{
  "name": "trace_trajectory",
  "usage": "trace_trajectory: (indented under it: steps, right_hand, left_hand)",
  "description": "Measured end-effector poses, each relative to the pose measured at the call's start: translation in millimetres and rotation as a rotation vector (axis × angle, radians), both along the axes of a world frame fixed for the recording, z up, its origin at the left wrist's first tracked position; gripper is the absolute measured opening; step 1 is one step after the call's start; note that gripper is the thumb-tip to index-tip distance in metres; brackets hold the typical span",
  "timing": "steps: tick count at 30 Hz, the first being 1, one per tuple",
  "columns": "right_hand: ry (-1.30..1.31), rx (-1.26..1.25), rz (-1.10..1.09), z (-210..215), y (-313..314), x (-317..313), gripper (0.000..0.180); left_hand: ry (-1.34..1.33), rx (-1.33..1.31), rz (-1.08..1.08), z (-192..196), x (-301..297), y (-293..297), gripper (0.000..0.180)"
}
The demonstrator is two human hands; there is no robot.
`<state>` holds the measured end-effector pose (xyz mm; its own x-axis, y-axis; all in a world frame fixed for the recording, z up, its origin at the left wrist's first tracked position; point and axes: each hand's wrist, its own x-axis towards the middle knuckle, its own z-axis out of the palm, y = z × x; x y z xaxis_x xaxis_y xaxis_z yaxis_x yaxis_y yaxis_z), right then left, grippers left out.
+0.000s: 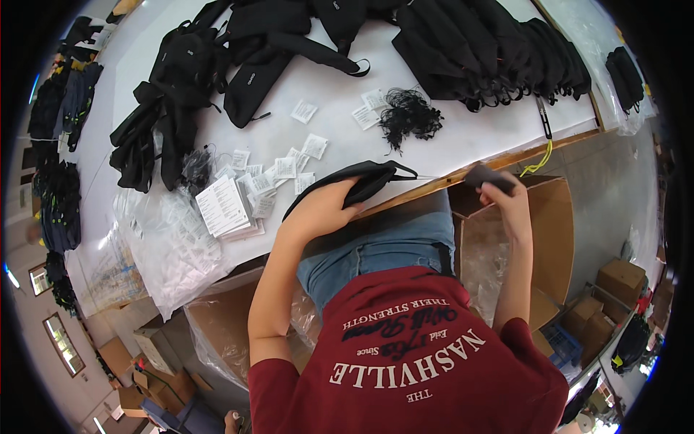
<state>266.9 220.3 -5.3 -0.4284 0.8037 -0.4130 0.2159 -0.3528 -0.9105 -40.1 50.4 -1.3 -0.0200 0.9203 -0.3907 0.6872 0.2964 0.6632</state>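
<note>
My left hand is closed on a black fabric pouch at the table's front edge, its fingers partly hidden by the cloth. A small loop sticks out from the pouch's right end. Past that edge, my right hand pinches a dark rectangular tag, slightly blurred. Between the loop and the tag runs a thin taut string. Behind the pouch lies a tangled pile of black strings. Small white packets are scattered to the left, beside a stack of white printed cards.
Black pouches lie in a row at the far right and in a heap at the far left. A cutter with a yellow cord lies by the right edge. Clear plastic hangs over the front left. An open cardboard box stands below.
</note>
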Motion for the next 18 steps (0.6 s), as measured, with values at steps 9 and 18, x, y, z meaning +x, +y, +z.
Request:
trace_trajectory:
  steps: [9,18]
  right_hand:
    - [0.794,-0.778,-0.37,-28,2,-136,0.027]
    - [0.416,0.217,-0.587,-34,6,-153,0.018]
  left_hand:
    - [0.281,0.191,0.094,26,40,-28,0.035]
    - [0.347,0.352,0.248,22,40,-59,0.035]
